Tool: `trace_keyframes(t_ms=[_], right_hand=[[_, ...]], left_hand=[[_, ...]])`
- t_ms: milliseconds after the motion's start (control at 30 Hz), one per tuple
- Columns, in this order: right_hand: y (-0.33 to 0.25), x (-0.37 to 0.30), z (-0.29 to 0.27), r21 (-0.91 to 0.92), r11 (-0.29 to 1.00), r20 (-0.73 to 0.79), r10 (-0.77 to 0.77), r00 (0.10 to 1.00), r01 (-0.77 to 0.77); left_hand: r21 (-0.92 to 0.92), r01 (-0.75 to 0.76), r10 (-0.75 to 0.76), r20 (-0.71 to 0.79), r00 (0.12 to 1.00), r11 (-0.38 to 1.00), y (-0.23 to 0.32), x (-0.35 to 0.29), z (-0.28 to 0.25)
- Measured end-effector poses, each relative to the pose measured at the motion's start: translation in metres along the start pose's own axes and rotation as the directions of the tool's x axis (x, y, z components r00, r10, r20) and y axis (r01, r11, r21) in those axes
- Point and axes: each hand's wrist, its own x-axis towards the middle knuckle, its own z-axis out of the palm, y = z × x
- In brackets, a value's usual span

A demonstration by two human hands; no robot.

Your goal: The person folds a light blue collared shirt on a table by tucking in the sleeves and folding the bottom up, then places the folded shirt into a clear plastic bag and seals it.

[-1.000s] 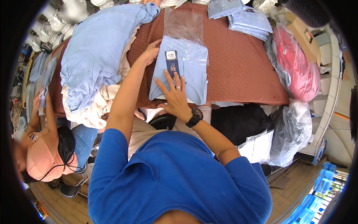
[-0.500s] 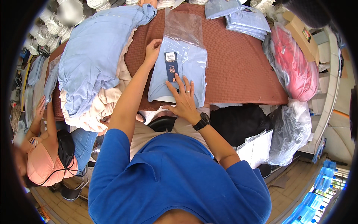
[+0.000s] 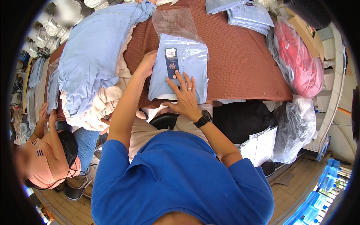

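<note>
A folded light blue shirt [image 3: 191,75] lies in a clear plastic bag [image 3: 174,24] on the brown cloth in front of me. The bag's loose end stretches flat beyond the collarless far edge. A dark blue tag [image 3: 172,67] with a white label shows on the shirt. My right hand [image 3: 184,95] rests flat on the near part of the packed shirt, fingers spread, the fingertips by the tag's lower end. At the bag's left edge my left hand [image 3: 148,63] is closed, fingers pressed together on what looks like the plastic's side; the fingertips are partly hidden.
A big heap of blue shirts [image 3: 101,48] over cream garments [image 3: 93,107] stands to the left. Bagged shirts [image 3: 249,18] are stacked at the far right, near a plastic sack of red cloth [image 3: 296,56] and a carton [image 3: 305,33]. Another person [image 3: 52,157] works at left.
My left hand has moved nearer to me along the bag's left edge. The bag's loose end has swung left. My right hand stays spread on the shirt.
</note>
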Motion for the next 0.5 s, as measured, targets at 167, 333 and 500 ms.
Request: trace_keyframes(t_ms=[167,333,500], right_hand=[[-0.002,0.002,-0.019,0.116,0.993,-0.008,0.020,1.000,-0.019],[0.053,0.009,-0.045,0.058,0.963,-0.293,0.267,0.918,-0.262],[0.102,-0.010,-0.041,0.339,0.735,-0.109,0.650,0.752,-0.587]], left_hand=[[0.356,0.053,0.011,-0.176,0.984,0.933,0.007,-0.047,-0.001],[0.785,-0.076,0.175,-0.042,0.984,0.614,0.002,-0.103,0.009],[0.938,-0.315,0.738,0.313,0.598,-0.143,-0.019,-0.139,0.056]])
